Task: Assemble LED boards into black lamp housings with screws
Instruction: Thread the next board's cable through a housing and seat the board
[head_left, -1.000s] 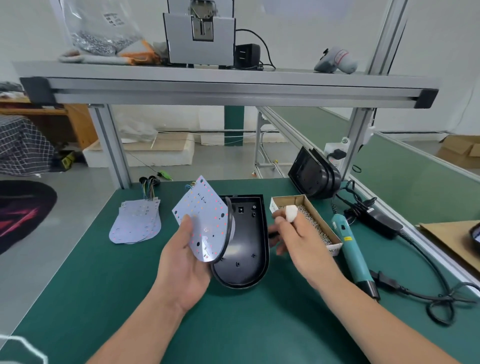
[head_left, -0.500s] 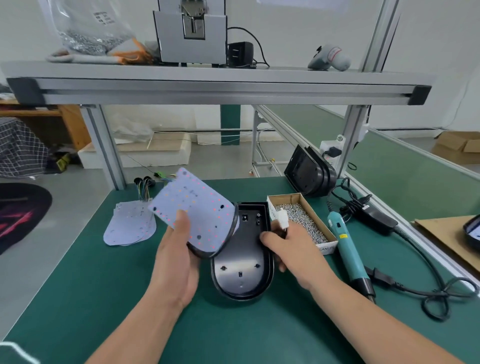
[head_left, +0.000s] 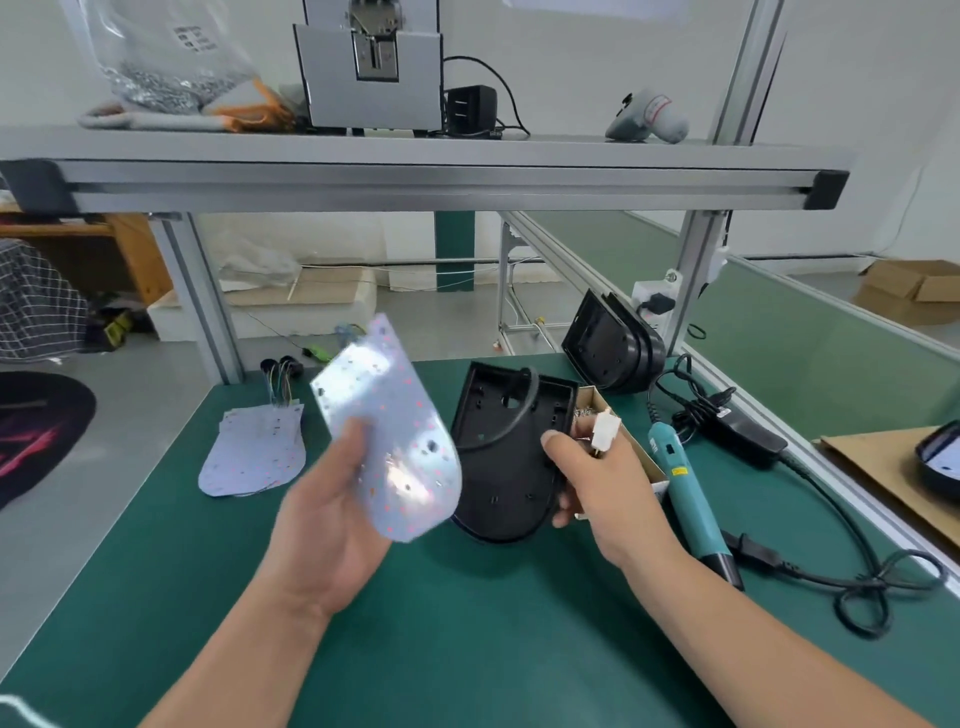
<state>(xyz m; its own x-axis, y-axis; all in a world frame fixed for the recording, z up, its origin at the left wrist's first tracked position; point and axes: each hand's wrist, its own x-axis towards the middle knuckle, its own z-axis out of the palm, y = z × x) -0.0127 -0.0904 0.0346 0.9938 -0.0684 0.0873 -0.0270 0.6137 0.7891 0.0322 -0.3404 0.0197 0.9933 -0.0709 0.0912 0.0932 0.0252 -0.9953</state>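
Both hands loaded over the green bench (head_left: 467, 623).
Your left hand (head_left: 332, 525) holds an LED board (head_left: 387, 441) raised, thumb on its face. Your right hand (head_left: 597, 483) grips the black housing (head_left: 506, 457) by its right edge, tilted up beside the board, with a white connector (head_left: 605, 434) at your fingers.

The LED board (head_left: 395, 447) held in the left hand (head_left: 332, 519) is smeared by motion blur, and part of it is covered by the thumb. The left edge of the black lamp housing (head_left: 504, 467) is hidden behind that board, and its right edge is wrapped by the right hand (head_left: 597, 478). The cardboard box (head_left: 644, 465) of screws is largely masked by housing and hand. A dark rounded object (head_left: 940, 457) is cut off at the right edge. On the far shelf, a plastic bag (head_left: 161, 62) and a grey machine (head_left: 371, 78) are cropped at the top, and the bag's label is too small to be read.
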